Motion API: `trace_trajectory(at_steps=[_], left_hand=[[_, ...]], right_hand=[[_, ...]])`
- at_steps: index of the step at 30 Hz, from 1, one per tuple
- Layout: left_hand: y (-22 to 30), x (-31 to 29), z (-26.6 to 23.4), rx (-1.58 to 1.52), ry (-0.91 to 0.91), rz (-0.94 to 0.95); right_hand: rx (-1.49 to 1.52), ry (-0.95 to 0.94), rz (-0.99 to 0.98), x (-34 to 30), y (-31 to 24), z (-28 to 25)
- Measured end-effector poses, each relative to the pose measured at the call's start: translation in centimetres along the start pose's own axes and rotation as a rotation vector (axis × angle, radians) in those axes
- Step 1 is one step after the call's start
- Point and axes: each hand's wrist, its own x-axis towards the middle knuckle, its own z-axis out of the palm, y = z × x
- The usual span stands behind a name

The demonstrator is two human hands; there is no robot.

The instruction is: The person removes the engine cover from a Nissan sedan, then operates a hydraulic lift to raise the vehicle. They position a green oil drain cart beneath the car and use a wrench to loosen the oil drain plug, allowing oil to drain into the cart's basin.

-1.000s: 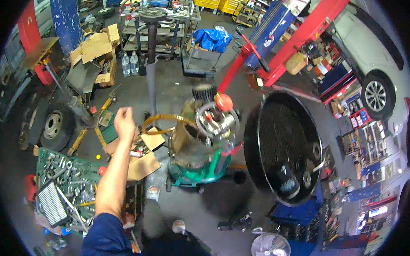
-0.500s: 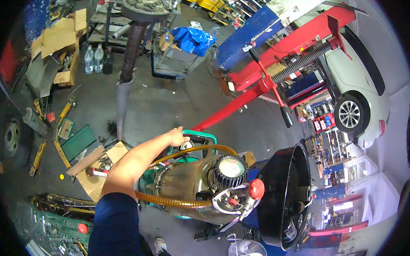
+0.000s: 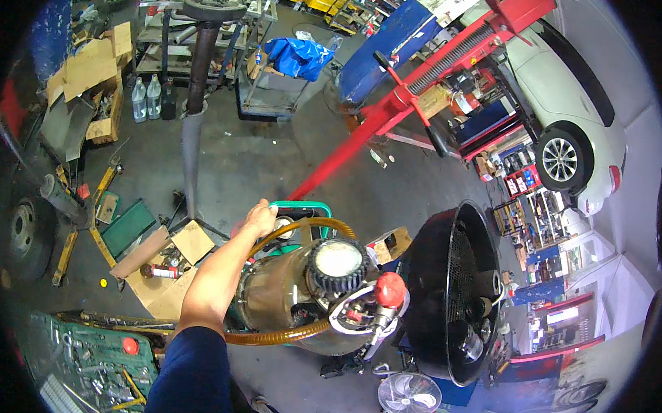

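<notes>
My left hand (image 3: 260,220) reaches forward from a navy sleeve and closes on the green tubular handle (image 3: 301,204) of a wheeled oil drainer. Below the handle sits the drainer's clear, brownish tank (image 3: 274,287). On it are a round gauge with a black ribbed rim (image 3: 339,261) and a red knob (image 3: 390,289) beside metal fittings. An amber hose (image 3: 277,339) loops around the tank. Right of it stands a large black drain pan (image 3: 427,299), with a perforated screen and some containers inside. My right hand is out of view.
A red hoist arm (image 3: 348,152) slopes down toward the handle. Cardboard (image 3: 193,242) and a grey post (image 3: 191,163) stand left of it. An open green tool case (image 3: 102,363) lies lower left, a fan (image 3: 409,396) lower right. A white car (image 3: 558,91) is at right.
The tank, gauge and pan sit further left and slightly higher in the picture. My left hand stays on the handle, also shifted left. The red hoist arm has shifted left and up.
</notes>
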Motion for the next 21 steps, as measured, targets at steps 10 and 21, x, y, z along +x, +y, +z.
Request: trace_trajectory(at_steps=[10, 21], left_hand=[[-10.8, -11.3, 9.2, -0.262, 0.252, -0.113], [-13.6, -34.5, 14.2, 0.045, 0.201, -0.009]], right_hand=[[0.081, 0.061, -0.022, 1.1, 21.6, 11.0], [0.21, 0.036, 0.024, -6.4, 36.3, 22.9]])
